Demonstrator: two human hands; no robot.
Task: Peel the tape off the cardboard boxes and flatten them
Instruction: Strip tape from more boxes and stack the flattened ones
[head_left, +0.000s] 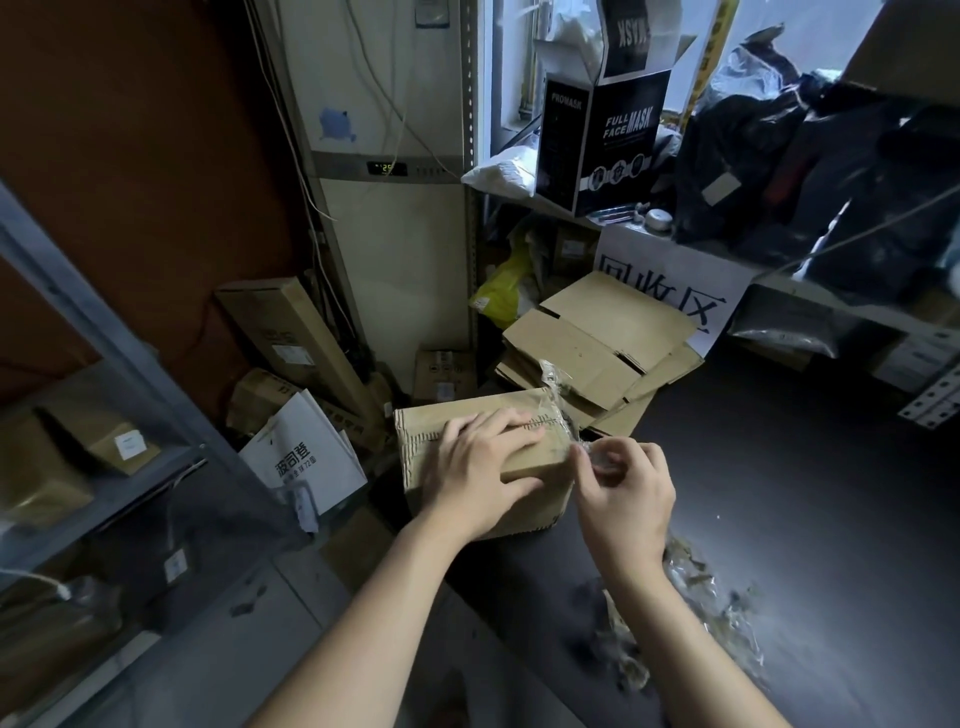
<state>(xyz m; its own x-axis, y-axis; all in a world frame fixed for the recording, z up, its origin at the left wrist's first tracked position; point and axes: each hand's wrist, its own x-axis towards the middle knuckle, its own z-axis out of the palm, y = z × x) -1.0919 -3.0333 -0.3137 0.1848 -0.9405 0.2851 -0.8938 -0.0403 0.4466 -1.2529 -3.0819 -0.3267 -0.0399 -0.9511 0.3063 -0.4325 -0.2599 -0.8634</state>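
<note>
Head view of tape removal from a small brown cardboard box (421, 441), which stands closed near the centre of the view, at the 9 o'clock edge of a dark table (779, 493). The left hand (483, 467) lies spread over the box top, fingers nearly straight and pressing down, thumb on the near face. The right hand (623, 493), at 3 o'clock of the box, is closed in a pinch on a strip of clear packing tape (563, 410). The strip runs crinkled from the fingertips up along the box's right edge to its far corner. A stack of flattened brown cardboard sheets (587, 338) lies at 1 o'clock of the box, just beyond it on the table. A loose heap of crumpled peeled tape (722, 613) lies at 4 o'clock, near the right forearm. A white printed paper bag (306, 452) stands at 9 o'clock, below table level. A black carton lettered "FULL FACE MASK" (602, 135) stands on a shelf at 12 to 1 o'clock, well apart from the box.
</note>
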